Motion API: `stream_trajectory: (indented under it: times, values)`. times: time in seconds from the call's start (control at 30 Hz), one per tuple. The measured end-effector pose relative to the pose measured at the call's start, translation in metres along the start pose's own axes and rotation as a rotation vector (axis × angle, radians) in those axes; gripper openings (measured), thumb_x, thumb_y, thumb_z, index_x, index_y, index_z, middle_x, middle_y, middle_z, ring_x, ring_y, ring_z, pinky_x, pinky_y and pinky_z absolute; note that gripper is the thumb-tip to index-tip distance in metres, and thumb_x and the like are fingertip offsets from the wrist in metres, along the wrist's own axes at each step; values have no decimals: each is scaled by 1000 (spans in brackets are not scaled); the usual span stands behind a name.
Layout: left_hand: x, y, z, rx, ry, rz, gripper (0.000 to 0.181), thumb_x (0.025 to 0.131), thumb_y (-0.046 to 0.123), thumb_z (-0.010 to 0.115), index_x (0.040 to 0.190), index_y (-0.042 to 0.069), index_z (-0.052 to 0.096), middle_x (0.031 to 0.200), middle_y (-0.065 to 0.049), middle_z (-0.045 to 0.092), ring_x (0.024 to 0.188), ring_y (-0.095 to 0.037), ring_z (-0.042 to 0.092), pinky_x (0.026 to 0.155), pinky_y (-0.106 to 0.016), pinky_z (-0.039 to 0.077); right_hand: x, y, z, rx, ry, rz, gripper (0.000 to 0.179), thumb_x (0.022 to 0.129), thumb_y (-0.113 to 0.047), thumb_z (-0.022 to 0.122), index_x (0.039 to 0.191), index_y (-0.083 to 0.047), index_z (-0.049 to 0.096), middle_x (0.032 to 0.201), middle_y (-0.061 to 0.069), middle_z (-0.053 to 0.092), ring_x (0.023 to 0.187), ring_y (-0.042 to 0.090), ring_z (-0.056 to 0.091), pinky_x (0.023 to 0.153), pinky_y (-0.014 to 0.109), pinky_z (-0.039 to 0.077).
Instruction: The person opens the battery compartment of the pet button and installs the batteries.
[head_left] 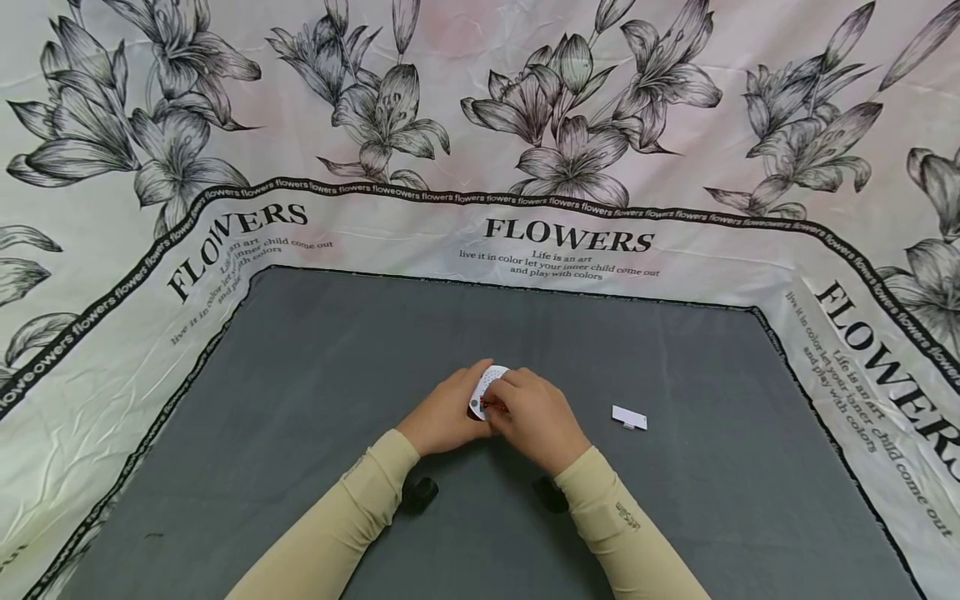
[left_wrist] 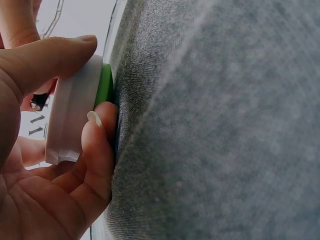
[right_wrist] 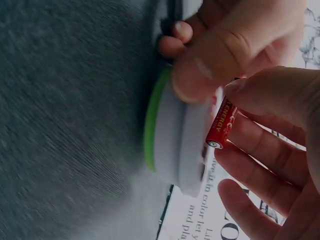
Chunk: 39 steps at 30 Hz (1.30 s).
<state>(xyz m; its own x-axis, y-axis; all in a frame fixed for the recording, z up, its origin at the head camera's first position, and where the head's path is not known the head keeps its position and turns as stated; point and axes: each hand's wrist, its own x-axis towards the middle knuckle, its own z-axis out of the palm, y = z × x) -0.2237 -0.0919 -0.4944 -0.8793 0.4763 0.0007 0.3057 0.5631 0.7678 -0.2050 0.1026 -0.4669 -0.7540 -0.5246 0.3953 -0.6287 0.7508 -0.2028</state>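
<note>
White plastic device (right_wrist: 191,145) w/ green underside is in our L hand (head_left: 450,408). We'd judge the batt. work abt. midway: small white plate (head_left: 628,417), prob. its cover, lies apart, to the device's right; red batt. (right_wrist: 221,122) is at the device's face, not seated; whether others are in, we can't tell. Grip: L thumb + fingers hold device's sides; R hand (head_left: 543,421) pinches batt., narrow.

There are two bare hands (head_left: 450,408) (head_left: 542,421) and two beige cloth sleeves (head_left: 337,510) (head_left: 611,500). I can count one rounded white device with green edge (right_wrist: 172,137), one visible red cylindrical battery (right_wrist: 223,123), one flat white rectangular piece (head_left: 628,417) and two black objects (head_left: 422,495) (head_left: 551,496).
</note>
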Motion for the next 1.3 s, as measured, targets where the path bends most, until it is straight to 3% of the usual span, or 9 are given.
stream_trajectory:
  times: [0.47, 0.8, 0.9, 1.13, 1.3]
  values:
    - [3, 2, -2, 17, -4, 13, 97, 95, 35, 84, 172, 10, 29, 156, -17, 55, 130, -29, 61, 106, -47, 54, 2, 1, 6, 1, 38, -17, 14, 89, -9, 87, 97, -17, 79, 91, -3, 70, 86, 15, 61, 75, 33, 56]
    - [3, 2, -2, 36, 2, 12, 96, 96, 36, 82, 172, 11, 29, 156, -17, 55, 129, -30, 61, 106, -48, 54, 2, 1, 2, -5, 40, 22, 8, 92, -16, 86, 96, -16, 80, 93, -2, 71, 87, 18, 61, 75, 35, 56]
    - [2, 1, -2, 39, -4, 2, 96, 96, 37, 83, 172, 12, 29, 158, -16, 54, 132, -31, 61, 109, -50, 53, 2, 0, 4, 18, 53, 45, 8, 94, -20, 86, 96, -16, 80, 100, 2, 71, 93, 21, 62, 79, 38, 58]
    - [0, 0, -1, 40, -7, -7, 97, 96, 36, 82, 173, 12, 27, 164, -17, 49, 137, -33, 61, 110, -52, 53, 3, -4, 11, 89, 39, 101, 7, 96, -20, 85, 100, -15, 82, 133, 15, 70, 123, 36, 64, 92, 51, 62]
    - [0, -1, 0, 36, -7, -8, 97, 96, 34, 83, 173, 13, 28, 162, -16, 51, 134, -32, 61, 108, -51, 54, 2, -6, 10, 152, 20, 134, 5, 95, -16, 84, 96, -13, 80, 138, 19, 68, 125, 42, 67, 97, 57, 59]
